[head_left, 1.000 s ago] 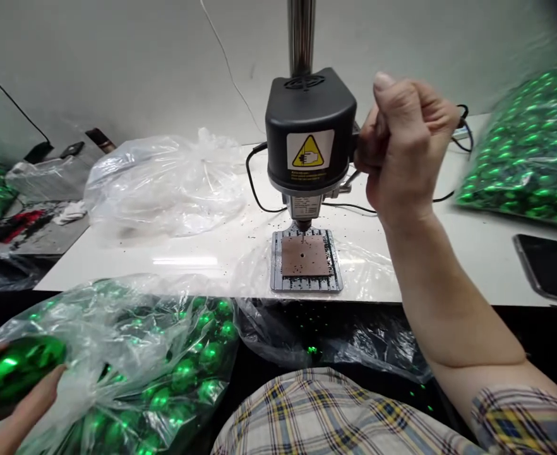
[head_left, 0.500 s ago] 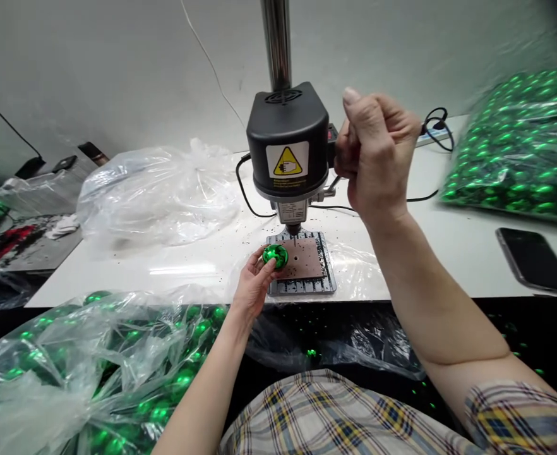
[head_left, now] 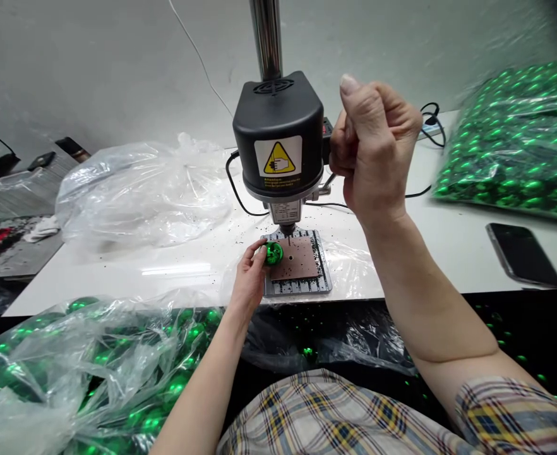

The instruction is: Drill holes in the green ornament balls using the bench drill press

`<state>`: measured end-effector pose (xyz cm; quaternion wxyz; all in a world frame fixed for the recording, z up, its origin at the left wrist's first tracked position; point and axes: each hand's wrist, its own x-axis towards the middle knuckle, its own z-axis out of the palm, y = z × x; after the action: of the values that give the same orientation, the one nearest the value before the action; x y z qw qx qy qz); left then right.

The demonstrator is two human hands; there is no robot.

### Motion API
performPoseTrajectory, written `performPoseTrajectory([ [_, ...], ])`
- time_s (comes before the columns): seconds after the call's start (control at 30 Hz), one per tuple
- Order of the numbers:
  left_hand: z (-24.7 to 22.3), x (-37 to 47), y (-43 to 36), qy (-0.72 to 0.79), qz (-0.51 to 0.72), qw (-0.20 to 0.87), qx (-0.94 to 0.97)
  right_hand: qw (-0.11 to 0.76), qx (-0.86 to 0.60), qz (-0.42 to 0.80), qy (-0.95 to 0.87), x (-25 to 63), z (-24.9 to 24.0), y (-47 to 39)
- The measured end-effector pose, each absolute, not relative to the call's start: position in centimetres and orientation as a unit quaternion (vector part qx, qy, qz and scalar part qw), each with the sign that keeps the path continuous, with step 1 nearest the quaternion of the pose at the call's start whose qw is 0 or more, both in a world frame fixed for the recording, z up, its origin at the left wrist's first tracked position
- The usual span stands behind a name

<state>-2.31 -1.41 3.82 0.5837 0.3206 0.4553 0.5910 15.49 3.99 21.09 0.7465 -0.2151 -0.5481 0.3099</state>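
A: What lies at the left of the view?

B: At lower left, a clear plastic bag of green baubles (head_left: 165, 373) sits before the near edge of the white counter (head_left: 112, 272). Farther back, a crumpled clear plastic bag (head_left: 141, 189) rests on the counter.

A: And the left hand (head_left: 251, 275)?

B: Its fingers are closed around a green bauble (head_left: 274, 253), at the left side of the brown square board (head_left: 302, 264) and below the drill press (head_left: 278, 110). Contact between bauble and board cannot be told.

A: Describe the board.

B: It lies on the slotted metal base (head_left: 324, 268), shows a small dark hole near its middle, and is strewn with dark specks. The drill head above bears a yellow warning label (head_left: 279, 158).

A: The right hand (head_left: 377, 148)?

B: Raised at the right side of the drill head, fingers curled into a fist; what lies within them is hidden.

A: And farther right?

B: A black cable (head_left: 434, 126) near the wall, a dark smartphone (head_left: 525, 254) on the counter, and behind it a full bag of shiny green balls (head_left: 520, 145).
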Motion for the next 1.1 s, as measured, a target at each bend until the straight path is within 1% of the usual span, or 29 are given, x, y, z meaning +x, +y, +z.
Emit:
performPoseTrajectory([
  [0.2,1.7,-2.1,-0.7,0.512,0.541,0.429,0.510,0.757,-0.186,0.323,-0.536,15.4,21.2,3.9],
  [0.3,1.3,-2.0,-0.2,0.508,0.528,0.336,0.592,0.750,-0.199,0.316,-0.545,15.4,21.2,4.0],
  [0.4,1.2,-1.9,-0.2,0.489,0.520,0.290,0.638,0.749,-0.203,0.311,-0.549,15.5,21.1,4.2],
  [0.53,1.1,-2.0,-0.6,0.479,0.510,0.284,0.655,0.758,-0.175,0.311,-0.545,15.5,21.1,4.2],
  [0.7,0.7,-2.0,-1.0,0.492,0.514,0.330,0.620,0.741,-0.233,0.297,-0.556,15.5,21.2,4.0],
  [0.9,0.4,-2.0,-0.5,0.501,0.542,0.358,0.572,0.755,-0.207,0.280,-0.556,15.4,21.0,4.3],
  [1.1,0.5,-1.6,0.0,0.486,0.538,0.390,0.568,0.759,-0.194,0.277,-0.556,15.2,21.1,4.2],
])
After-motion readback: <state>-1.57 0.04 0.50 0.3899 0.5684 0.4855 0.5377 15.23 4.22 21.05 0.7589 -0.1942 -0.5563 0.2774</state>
